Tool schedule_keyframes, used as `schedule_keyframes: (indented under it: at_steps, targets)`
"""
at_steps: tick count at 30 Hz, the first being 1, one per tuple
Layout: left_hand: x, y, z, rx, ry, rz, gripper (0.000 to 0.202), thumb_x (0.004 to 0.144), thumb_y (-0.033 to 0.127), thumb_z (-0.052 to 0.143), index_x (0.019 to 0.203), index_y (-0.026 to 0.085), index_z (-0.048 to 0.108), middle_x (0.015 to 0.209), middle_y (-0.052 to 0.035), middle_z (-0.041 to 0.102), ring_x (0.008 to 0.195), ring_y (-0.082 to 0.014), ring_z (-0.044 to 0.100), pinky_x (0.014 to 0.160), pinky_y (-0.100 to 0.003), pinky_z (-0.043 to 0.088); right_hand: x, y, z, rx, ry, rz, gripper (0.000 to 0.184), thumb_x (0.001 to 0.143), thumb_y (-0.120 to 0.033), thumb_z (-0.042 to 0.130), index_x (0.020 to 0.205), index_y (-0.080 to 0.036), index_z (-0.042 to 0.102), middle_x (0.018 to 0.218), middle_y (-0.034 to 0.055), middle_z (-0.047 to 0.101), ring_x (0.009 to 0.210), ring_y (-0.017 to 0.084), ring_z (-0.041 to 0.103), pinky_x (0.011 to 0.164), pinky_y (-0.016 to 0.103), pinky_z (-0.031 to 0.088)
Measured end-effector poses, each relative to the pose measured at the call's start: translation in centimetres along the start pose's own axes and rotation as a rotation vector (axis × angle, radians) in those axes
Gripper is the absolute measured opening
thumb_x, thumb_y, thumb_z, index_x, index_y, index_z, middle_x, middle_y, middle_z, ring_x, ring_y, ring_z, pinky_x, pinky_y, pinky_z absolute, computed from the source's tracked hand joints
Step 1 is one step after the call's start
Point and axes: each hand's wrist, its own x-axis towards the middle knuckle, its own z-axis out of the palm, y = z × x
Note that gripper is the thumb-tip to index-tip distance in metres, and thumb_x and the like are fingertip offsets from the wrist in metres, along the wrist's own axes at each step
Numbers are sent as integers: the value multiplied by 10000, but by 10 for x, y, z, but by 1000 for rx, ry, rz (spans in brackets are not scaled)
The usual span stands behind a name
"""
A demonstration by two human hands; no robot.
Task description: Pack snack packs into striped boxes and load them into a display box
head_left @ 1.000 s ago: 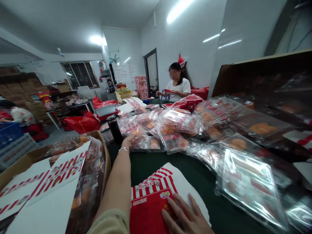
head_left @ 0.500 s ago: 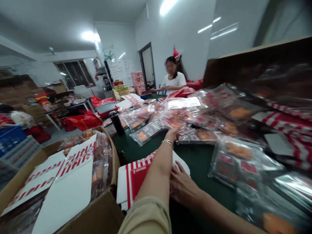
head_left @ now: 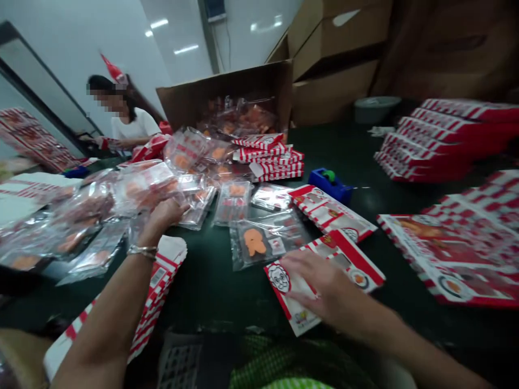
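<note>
My left hand (head_left: 168, 212), with a bracelet at the wrist, reaches to the edge of the packet heap. Its fingers are closed at a clear plastic packet (head_left: 199, 205); the fingertips are partly hidden. My right hand (head_left: 322, 283) grips a red-and-white printed carton (head_left: 302, 319), thumb and fingers spread across its printed face. That carton lies over part of a second printed carton (head_left: 332, 212). Between my hands a sealed packet with an orange figure (head_left: 254, 241) rests on the dark green table (head_left: 203, 300). Striped flat cartons (head_left: 156, 294) lie under my left forearm.
A blue tape dispenser (head_left: 331, 185) stands behind the cartons. Stacked striped cartons (head_left: 425, 143) and more printed cartons (head_left: 458, 259) occupy the right. A cardboard box (head_left: 182, 102) of packets stands at the back. Across the table sits a co-worker (head_left: 135, 124).
The view has swung right. My right hand has moved right, away from the striped flat cartons, and is now on a printed carton. My left hand stays at the packet heap.
</note>
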Motion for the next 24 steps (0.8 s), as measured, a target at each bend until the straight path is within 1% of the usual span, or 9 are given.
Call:
schedule_keyframes:
  at_steps: [3,5,6,9,12,16,20,22,24]
  targets:
    - [-59,30,46,-31,-96,176,240,826,398,606,793,168,666,694,-27,664,803,-225,629,736,-281,441,-48,63,-31,-152,-116,156,833,641,-364,795,1381,-212,443,1425,170,438,1310,381,401,1001,557,422]
    - [-104,41,82,-99,-238,368,272,763,450,665,851,194,691,732,-36,688,754,-223,618,726,-290,433,-72,87,-34,-242,-232,204,1032,514,-348,862,1425,-246,391,1488,180,343,1343,454,316,977,625,408]
    - [-124,43,98,-119,-255,438,322,763,482,656,926,207,693,780,-53,697,761,-239,619,732,-310,429,-83,92,-30,-268,-259,215,1062,499,-317,868,1436,-260,371,1503,182,311,1351,465,291,969,636,407]
    - [-161,40,137,-162,-214,363,462,789,494,616,1155,213,628,956,-110,698,856,-293,627,779,-363,432,-113,89,-9,-235,-217,184,945,615,-203,795,1443,-253,343,1523,183,254,1385,414,258,1010,575,411]
    - [-170,34,161,-229,-289,301,544,798,452,610,1279,206,547,1084,-132,670,974,-310,611,842,-384,431,-134,77,9,-113,-134,144,764,761,-145,660,1442,-235,326,1536,164,230,1412,327,243,1064,490,394]
    - [-172,36,172,-448,-579,235,645,795,421,625,1379,230,428,977,-89,692,859,-269,644,741,-357,482,-141,73,16,-33,71,200,760,833,-281,637,1475,-218,235,1505,175,305,1404,317,269,1092,519,355]
    - [-172,39,157,-887,-941,49,720,744,393,714,1368,200,412,977,-109,712,848,-286,689,733,-380,531,-135,69,10,176,253,565,788,798,-497,657,1434,-188,311,1316,196,539,1184,328,557,995,544,459]
    - [-170,43,147,-1072,-927,50,612,750,361,726,1293,202,490,1026,-108,713,852,-274,698,756,-376,539,-127,62,7,503,283,740,677,836,-555,578,1378,-197,385,1166,174,642,994,291,669,886,505,543]
    - [-168,51,143,-1171,-832,138,492,765,320,726,1213,205,557,1072,-91,708,887,-253,693,789,-353,537,-116,54,2,853,306,788,624,846,-604,527,1317,-201,449,1113,167,673,942,283,691,814,468,580]
